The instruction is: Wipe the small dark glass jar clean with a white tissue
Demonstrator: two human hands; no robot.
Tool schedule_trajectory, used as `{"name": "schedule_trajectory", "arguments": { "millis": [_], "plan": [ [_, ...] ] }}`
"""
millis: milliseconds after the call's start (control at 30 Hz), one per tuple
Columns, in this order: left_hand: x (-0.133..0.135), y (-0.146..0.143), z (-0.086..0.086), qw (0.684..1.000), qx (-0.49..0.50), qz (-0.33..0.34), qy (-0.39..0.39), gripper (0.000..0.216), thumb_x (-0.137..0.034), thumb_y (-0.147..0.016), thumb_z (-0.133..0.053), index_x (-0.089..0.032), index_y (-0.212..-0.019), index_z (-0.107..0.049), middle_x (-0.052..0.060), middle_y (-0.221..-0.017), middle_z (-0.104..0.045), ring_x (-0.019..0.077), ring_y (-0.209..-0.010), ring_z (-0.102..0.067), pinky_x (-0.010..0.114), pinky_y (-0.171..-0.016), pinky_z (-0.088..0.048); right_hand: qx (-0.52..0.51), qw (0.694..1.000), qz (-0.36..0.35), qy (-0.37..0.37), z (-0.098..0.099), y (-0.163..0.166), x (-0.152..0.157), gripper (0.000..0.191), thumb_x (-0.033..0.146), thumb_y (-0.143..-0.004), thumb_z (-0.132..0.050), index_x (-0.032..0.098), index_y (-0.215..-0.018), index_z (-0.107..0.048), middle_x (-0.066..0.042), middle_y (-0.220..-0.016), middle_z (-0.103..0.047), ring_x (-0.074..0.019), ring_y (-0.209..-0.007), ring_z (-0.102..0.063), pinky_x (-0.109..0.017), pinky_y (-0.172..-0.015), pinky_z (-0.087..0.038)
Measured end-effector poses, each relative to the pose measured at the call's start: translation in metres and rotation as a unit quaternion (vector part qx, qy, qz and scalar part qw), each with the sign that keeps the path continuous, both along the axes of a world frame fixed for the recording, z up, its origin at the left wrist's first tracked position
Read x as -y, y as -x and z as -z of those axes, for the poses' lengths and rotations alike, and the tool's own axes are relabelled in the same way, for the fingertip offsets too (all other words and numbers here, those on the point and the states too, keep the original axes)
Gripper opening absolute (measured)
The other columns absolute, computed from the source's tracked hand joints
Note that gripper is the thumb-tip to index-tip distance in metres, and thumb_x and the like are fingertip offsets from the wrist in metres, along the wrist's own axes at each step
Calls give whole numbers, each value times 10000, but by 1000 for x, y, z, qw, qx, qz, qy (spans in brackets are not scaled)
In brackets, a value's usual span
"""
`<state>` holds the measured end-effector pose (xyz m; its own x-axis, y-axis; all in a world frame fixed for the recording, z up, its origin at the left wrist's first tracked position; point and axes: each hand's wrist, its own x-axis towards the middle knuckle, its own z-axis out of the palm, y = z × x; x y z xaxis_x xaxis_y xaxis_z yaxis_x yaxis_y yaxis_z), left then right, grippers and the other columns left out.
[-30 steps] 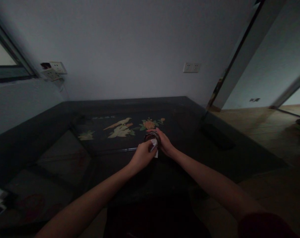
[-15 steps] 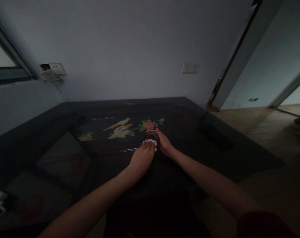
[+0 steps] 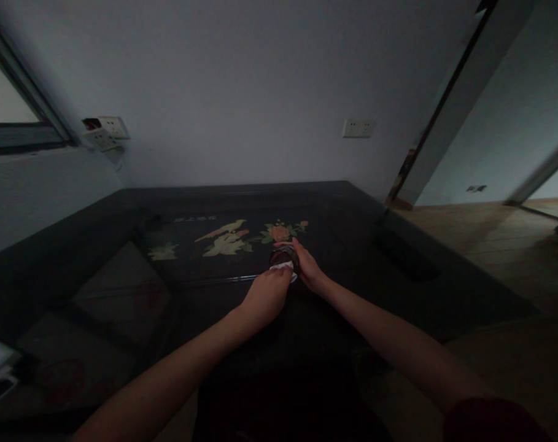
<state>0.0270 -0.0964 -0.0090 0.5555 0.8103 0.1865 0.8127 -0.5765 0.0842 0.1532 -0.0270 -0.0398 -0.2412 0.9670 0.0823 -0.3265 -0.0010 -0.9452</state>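
On a dark table (image 3: 122, 221) painted with birds and flowers stands a small dark round container (image 3: 282, 254). My right hand (image 3: 308, 267) is wrapped round its right side. My left hand (image 3: 266, 294) presses a white tissue (image 3: 284, 266) against the container's near rim, fingers closed over it. The light is dim and the container's details are hard to make out.
The table fills the corner under a grey wall with sockets (image 3: 358, 127) and a power strip (image 3: 104, 132) at the left. A dark flat object (image 3: 405, 253) lies on the table's right part. Wooden floor (image 3: 490, 233) opens to the right.
My left hand has turned from holding the tissue at the container's side to pressing it flat onto the near rim. The right hand has stayed on the container.
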Motion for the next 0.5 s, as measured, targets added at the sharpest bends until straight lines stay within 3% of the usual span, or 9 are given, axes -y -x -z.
{"name": "schedule_trajectory", "arguments": {
  "millis": [100, 267, 367, 500],
  "plan": [
    [-5, 1, 0, 990, 120, -17, 76, 263, -75, -823, -433, -149, -1003, -611, 98, -955, -714, 222, -853, -682, 319, -765, -510, -5, 1000, 1, 14, -1, -1, 0, 486, 635, -772, -518, 201, -870, -714, -29, -741, -718, -190, -719, -650, -300, -684, -464],
    [-14, -1, 5, 936, 319, -13, 147, 200, -113, -817, -444, -153, -863, -634, 41, -833, -706, 177, -771, -656, 252, -692, -485, -16, 1000, 10, 21, -2, -1, 1, 482, 627, -778, -508, 195, -839, -713, -37, -740, -718, -200, -748, -654, -300, -684, -462],
    [-13, -1, 4, 947, 292, -30, 130, 189, -129, -835, -445, -159, -863, -630, 40, -812, -701, 177, -754, -654, 251, -682, -478, -16, 1000, 6, 18, -2, 0, 1, 486, 625, -774, -513, 189, -859, -712, -37, -731, -716, -195, -731, -651, -298, -680, -460],
    [-5, -2, -3, 993, 100, -25, 62, 232, -99, -856, -425, -156, -988, -607, 88, -905, -712, 214, -803, -679, 300, -729, -498, -12, 1000, 0, 24, 2, 0, -2, 498, 630, -776, -506, 195, -899, -715, -32, -727, -718, -184, -673, -643, -306, -675, -466]
  ]
}}
